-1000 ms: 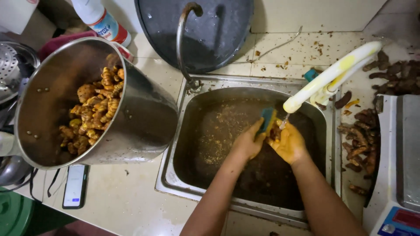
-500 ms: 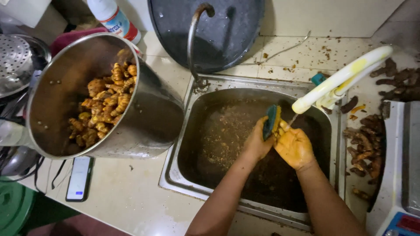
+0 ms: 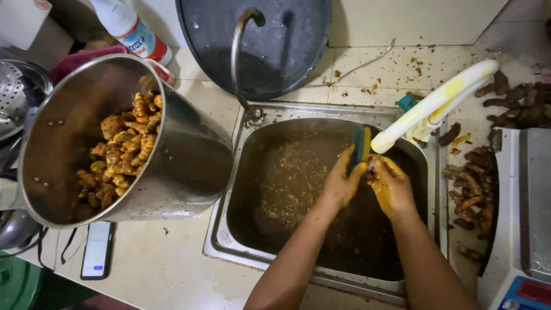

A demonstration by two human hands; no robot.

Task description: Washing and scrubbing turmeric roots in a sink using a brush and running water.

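Note:
Over a steel sink (image 3: 229, 241) full of murky brown water, my left hand (image 3: 342, 182) grips a blue scrubbing brush (image 3: 361, 144). My right hand (image 3: 391, 185), stained yellow, is closed on a small turmeric root pressed against the brush, right under the spout of a white tap (image 3: 430, 109). The root is mostly hidden by my fingers.
A large steel pot (image 3: 172, 166) with peeled yellow-orange turmeric roots leans at the sink's left. Unpeeled brown roots (image 3: 476, 195) lie on the counter at the right, beside a weighing scale (image 3: 528, 229). A dark pan (image 3: 287, 40) stands behind the sink, and a phone (image 3: 97, 250) lies at the lower left.
My hands stay together at the tap, scrubbing; the brush has shifted slightly upward against the root. The view has drifted a little.

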